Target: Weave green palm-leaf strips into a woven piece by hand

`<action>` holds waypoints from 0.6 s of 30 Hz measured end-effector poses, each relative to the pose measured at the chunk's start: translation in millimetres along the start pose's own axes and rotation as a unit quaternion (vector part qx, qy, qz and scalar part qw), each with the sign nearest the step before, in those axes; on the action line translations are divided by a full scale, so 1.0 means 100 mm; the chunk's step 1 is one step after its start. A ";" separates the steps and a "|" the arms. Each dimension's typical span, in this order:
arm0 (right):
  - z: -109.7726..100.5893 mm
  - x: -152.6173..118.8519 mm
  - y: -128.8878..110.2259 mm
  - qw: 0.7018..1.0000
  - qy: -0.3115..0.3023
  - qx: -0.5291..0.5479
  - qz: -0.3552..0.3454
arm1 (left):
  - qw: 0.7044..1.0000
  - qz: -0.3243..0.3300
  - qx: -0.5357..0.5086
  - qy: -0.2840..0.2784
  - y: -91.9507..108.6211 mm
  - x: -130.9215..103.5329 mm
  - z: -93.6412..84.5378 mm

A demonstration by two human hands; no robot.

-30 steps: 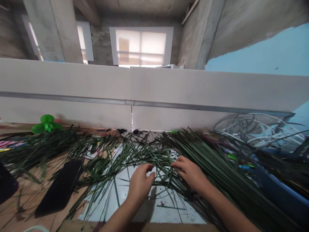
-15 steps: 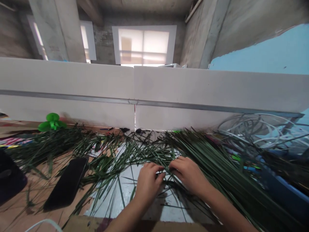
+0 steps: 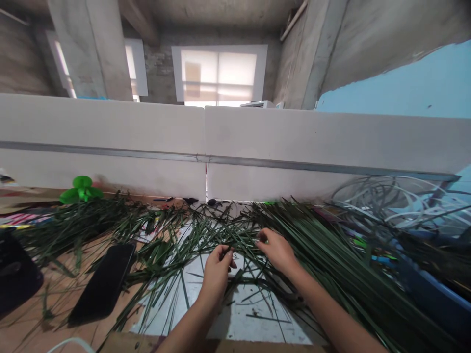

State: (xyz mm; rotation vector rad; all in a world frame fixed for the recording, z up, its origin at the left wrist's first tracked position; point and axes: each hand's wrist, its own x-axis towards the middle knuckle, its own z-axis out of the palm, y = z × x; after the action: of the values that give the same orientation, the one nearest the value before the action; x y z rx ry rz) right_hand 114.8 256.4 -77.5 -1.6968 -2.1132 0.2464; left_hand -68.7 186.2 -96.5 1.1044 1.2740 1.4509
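Observation:
My left hand (image 3: 218,268) hovers over the white board (image 3: 221,321), thumb and fingers pinched together. A small dark bit shows at its fingertips, too small to name. To its right, my right hand (image 3: 277,249) has its fingers curled in at the edge of the loose green leaf strips (image 3: 209,235); what they hold, if anything, is hidden. On the board below the hands lie short cut strips (image 3: 263,318) and a darker curved strip (image 3: 253,281). A thick bundle of long green leaves (image 3: 331,255) runs beside my right forearm.
A black phone (image 3: 103,284) lies at the left, with a dark object (image 3: 16,274) beyond it. A green propeller-shaped piece (image 3: 81,190) stands at the back left. White partition panels (image 3: 294,137) close off the back. Coiled pale strips (image 3: 390,201) and a blue bin (image 3: 430,289) are at the right.
My hands have moved apart. The left shifted slightly left, and the right went up toward the leaf strips. More of the board and the curved strip now shows between them.

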 end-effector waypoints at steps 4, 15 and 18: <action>0.20 0.02 -0.09 0.998 -0.060 -0.009 0.024 | 0.998 -0.024 -0.057 0.009 0.02 -0.02 -0.01; 0.08 0.04 0.14 0.981 -0.024 0.170 0.089 | 0.993 -0.067 -0.098 -0.011 0.01 -0.03 0.03; 0.03 -0.03 0.14 0.952 0.025 0.289 0.102 | 0.994 -0.061 -0.089 0.003 -0.01 -0.03 0.05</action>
State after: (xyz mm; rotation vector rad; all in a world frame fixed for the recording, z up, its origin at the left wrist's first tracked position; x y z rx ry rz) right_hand 127.0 256.9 -86.6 -1.5282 -1.6044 0.7884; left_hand -63.3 183.9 -97.9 0.8904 1.1704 1.4466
